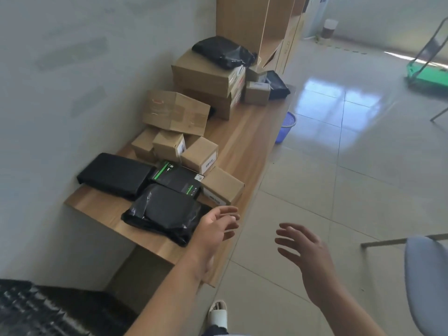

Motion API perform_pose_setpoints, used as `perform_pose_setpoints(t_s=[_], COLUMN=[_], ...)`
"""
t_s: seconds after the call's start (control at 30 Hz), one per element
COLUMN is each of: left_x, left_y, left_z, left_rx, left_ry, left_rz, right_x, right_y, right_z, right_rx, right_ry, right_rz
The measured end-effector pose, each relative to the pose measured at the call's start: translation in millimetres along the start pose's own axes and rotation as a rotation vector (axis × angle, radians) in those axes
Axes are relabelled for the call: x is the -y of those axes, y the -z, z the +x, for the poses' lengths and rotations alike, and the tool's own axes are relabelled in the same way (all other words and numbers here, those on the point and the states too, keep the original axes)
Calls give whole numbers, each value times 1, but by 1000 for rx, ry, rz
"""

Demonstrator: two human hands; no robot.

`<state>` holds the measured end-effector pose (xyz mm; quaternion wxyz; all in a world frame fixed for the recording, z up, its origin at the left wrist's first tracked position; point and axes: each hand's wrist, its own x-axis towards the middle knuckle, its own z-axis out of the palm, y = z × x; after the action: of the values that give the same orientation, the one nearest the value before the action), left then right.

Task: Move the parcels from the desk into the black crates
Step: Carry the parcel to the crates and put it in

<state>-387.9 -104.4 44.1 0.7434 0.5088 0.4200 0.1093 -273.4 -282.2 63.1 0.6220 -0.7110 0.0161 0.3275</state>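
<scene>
A wooden desk (252, 134) runs along the wall, loaded with parcels. Nearest me lies a black plastic-wrapped parcel (164, 212), with a flat black parcel (116, 174) to its left and a black box with green stripes (178, 178) behind it. Several small cardboard boxes (198, 154) and larger stacked cartons (206, 76) fill the rest. My left hand (218, 226) hovers with relaxed fingers just right of the wrapped parcel, holding nothing. My right hand (303, 253) is spread open over the floor, empty. A black crate (36, 309) shows at the bottom left.
A blue plastic basket (286, 127) stands on the tiled floor beside the desk. A grey chair (426, 275) is at the right edge, and a green trolley (426, 73) sits far right. Tall wooden shelving (266, 25) rises behind the desk's far end.
</scene>
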Motion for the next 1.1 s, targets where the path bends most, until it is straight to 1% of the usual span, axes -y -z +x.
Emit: perform_pose_setpoints(t_s=[0.07, 0.17, 0.23, 0.33, 0.43, 0.5, 0.63, 0.73, 0.83, 0.97, 1.1], left_x=[-9, -23, -31, -38, -46, -59, -98, -128, -150, -163, -174], left_y=[0, 2, 5, 13, 17, 18, 5, -17, -44, -74, -89], left_z=[20, 43, 60, 85, 109, 128, 169, 198, 224, 253, 265], left_rx=[-40, -42, -79, -193, -312, -418, -587, -625, -604, -615, -640], left_ry=[17, 24, 20, 24, 55, 67, 48, 44, 60, 92, 93], left_rz=[-13, -40, -69, -87, -112, -138, -174, -152, -134, -160, -182], right_x=[12, 26, 34, 44, 58, 74, 121, 160, 191, 248, 312], right_y=[-8, -20, -30, -52, -79, -95, -117, -130, -142, -173, -218], right_z=[20, 52, 80, 129, 183, 221, 298, 355, 403, 460, 505], right_rx=[23, 53, 80, 160, 286, 384, 505, 511, 494, 447, 426], right_ry=[-10, -40, -56, -72, -100, -107, -106, -142, -173, -157, -233], right_rz=[-19, -23, -28, -69, -115, -162, -180, -170, -131, 1, 104])
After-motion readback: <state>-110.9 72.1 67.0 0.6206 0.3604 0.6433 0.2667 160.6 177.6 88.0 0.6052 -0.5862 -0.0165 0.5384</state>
